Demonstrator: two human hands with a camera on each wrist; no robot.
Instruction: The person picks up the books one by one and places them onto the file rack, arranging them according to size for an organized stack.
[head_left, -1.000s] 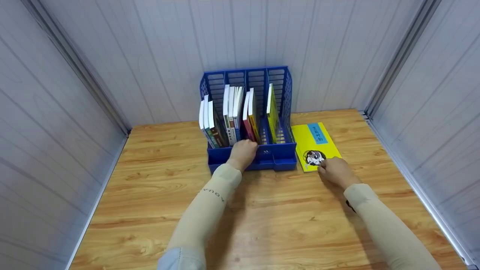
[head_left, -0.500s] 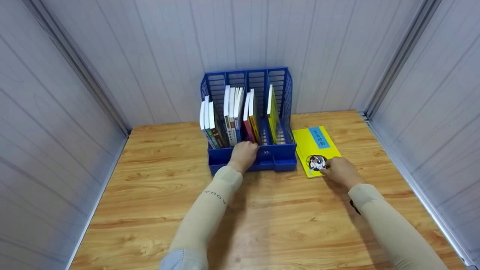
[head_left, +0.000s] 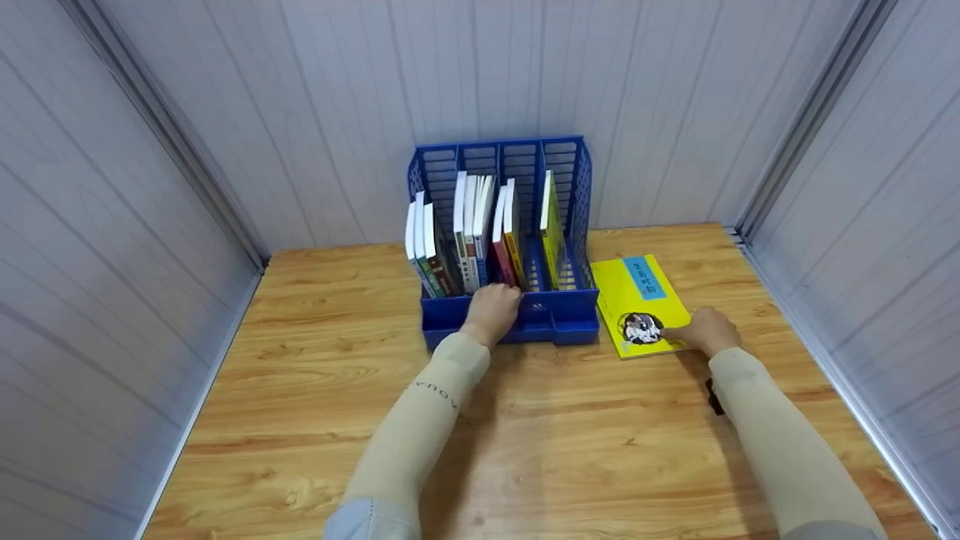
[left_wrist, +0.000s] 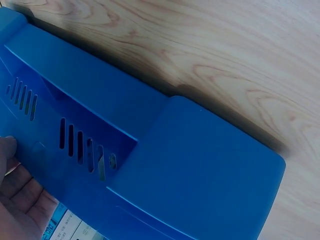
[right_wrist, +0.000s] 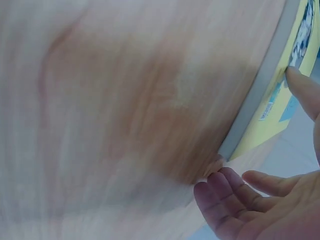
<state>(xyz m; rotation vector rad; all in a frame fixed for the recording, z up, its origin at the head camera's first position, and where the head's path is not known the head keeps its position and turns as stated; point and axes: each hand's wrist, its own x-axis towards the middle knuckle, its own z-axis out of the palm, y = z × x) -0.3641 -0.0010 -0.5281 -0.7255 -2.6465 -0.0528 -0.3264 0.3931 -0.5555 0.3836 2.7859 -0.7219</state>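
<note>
My left hand [head_left: 493,309] grips the front wall of a blue desktop file rack [head_left: 575,313]. In the left wrist view its thumb [left_wrist: 7,148] lies on the outside of that wall, with the fingers behind it. A yellow book [head_left: 619,289] with a blue title label lies flat on the table, right of the rack. At its near right part is my right hand [head_left: 709,330], the thumb resting on the cover. The right wrist view has the thumb [right_wrist: 305,90] extended over the yellow book [right_wrist: 260,127], the other fingers spread apart from it, one fingertip at the book's corner.
Several books stand in the rack: white-edged ones [head_left: 421,240] at left, more [head_left: 472,225] beside them, a red and a yellow-spined pair [head_left: 507,232], and one yellow-green book [head_left: 552,229] at right. Panelled walls [head_left: 495,67] enclose the wooden table [head_left: 315,337] at back and sides.
The yellow book has slid slightly toward me, mostly between the first two frames. My right hand has shifted rightward over it, its thumb now stretched out. The left hand stays on the rack.
</note>
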